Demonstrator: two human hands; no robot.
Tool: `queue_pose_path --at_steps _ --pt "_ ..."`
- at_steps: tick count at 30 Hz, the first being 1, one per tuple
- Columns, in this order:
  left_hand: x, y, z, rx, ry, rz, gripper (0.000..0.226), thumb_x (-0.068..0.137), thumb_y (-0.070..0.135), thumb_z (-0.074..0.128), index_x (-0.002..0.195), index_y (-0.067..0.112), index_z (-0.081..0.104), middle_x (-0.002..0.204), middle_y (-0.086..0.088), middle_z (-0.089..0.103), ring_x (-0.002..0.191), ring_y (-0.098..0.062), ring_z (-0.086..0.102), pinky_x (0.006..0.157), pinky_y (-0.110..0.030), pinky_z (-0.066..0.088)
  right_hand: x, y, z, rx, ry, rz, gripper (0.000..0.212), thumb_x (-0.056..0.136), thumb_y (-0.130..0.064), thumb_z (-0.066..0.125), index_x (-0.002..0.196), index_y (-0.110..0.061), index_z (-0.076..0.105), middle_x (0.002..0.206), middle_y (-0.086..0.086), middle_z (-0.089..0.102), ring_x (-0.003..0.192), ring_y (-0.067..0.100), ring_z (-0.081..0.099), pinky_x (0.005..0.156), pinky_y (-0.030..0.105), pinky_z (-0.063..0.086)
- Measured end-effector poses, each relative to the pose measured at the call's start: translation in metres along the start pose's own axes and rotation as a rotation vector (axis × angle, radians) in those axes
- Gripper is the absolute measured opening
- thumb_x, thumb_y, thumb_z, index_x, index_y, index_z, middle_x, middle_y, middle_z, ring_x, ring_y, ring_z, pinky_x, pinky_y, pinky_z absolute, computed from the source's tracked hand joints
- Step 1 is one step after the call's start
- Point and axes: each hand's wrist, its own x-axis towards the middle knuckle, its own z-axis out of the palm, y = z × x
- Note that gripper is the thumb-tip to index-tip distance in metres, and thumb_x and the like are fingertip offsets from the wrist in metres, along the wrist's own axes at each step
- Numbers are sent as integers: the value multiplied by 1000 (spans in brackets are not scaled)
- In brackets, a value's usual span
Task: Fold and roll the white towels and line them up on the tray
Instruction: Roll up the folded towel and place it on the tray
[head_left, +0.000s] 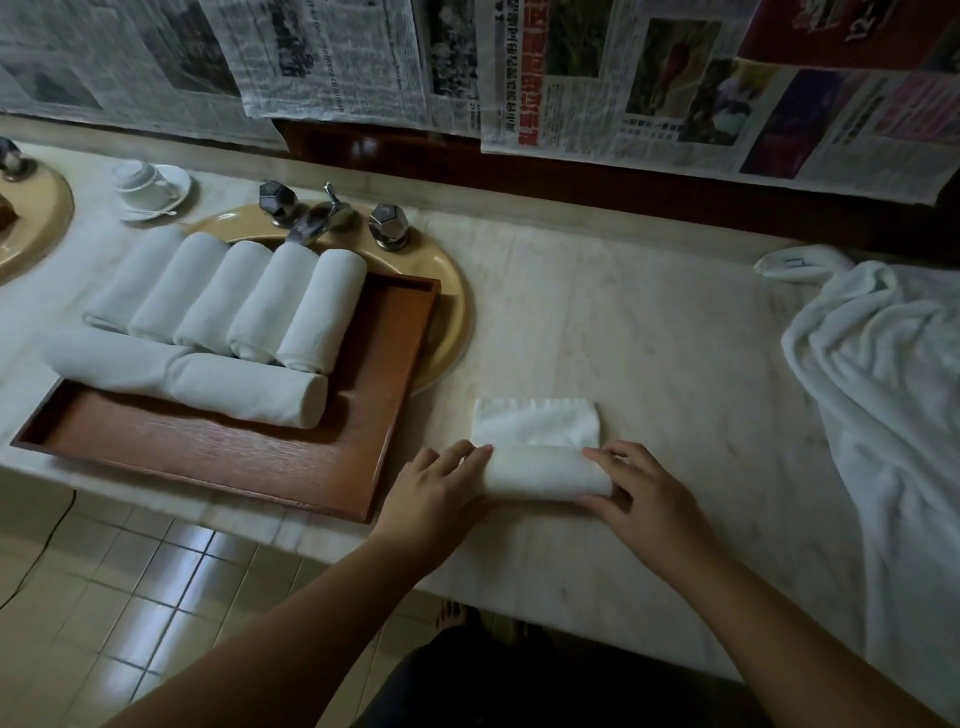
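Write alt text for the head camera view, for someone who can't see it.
Two hands, left hand and right hand, roll a white towel on a marble counter. To the left, a wooden tray holds seven rolled towels; a loose towel pile lies at right.

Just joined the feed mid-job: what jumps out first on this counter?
Both hands, left hand and right hand, press on a half-rolled white towel on the pale marble counter, its flat end not yet rolled. To the left, a brown wooden tray holds seven rolled white towels and lies partly over a tan oval sink. A heap of loose white cloth lies far right.
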Motion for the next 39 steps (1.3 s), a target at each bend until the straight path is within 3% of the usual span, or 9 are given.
queue_pose_path --at_steps 4,7,10,14,19,24,28,32,39 --pt "9 -2 -5 -58 -94 -118 65 100 72 41 150 32 50 146 12 57 98 -14 47 88 -38 52 10 -1 -7 68 -162 101 46 94 -47 71 137 -33 61 132 -25 54 101 2 59 85 8 40" --pt "20 9 -15 -329 -134 -302 49 103 61 50 144 35 57 126 22 61 98 -3 53 94 -28 43 26 -1 -7 126 -180 210 49 94 -56 64 136 -32 62 125 -18 60 102 6 61 86 16 43" --pt "32 11 -13 -565 -122 -488 36 101 54 59 130 34 70 105 21 68 98 0 64 80 -8 44 41 -2 -3 183 -181 310 42 96 -49 64 132 -26 65 110 -13 61 92 5 60 76 6 39" --pt "44 8 -6 -571 -133 -601 56 96 73 49 104 22 72 89 1 72 85 -18 68 75 -37 56 54 -5 1 243 -176 409 33 102 -42 60 128 -23 67 114 2 61 95 17 58 75 18 39" --pt "63 13 -12 -595 -154 -804 55 95 70 56 135 33 55 117 1 69 109 -24 64 95 -44 56 65 -12 8 258 23 420 18 99 -34 67 114 -22 68 103 9 65 90 23 63 68 14 41" --pt "57 30 -15 -158 47 -480 19 101 43 60 120 42 59 122 6 50 111 -20 45 86 -40 48 57 -26 18 -98 256 77 24 89 -7 70 106 -24 75 101 5 56 91 29 55 84 37 52" --pt "44 36 -6 46 34 -190 43 86 11 59 125 29 66 126 2 59 111 -29 52 81 -41 46 30 -34 32 -380 284 -126 46 82 -4 43 115 -6 76 111 17 70 100 42 65 87 51 59" --pt "33 32 -13 71 -2 -122 55 93 27 40 147 28 53 146 1 56 129 -26 49 93 -44 47 14 -48 43 -460 191 -89 58 84 -5 42 138 10 58 142 29 57 137 46 52 119 54 31" --pt "57 -1 -18 47 -133 -91 58 99 61 47 150 35 50 140 5 61 116 -27 57 89 -43 50 33 -61 43 -517 -81 75 98 77 -43 54 157 6 26 161 27 30 153 42 25 127 56 17"
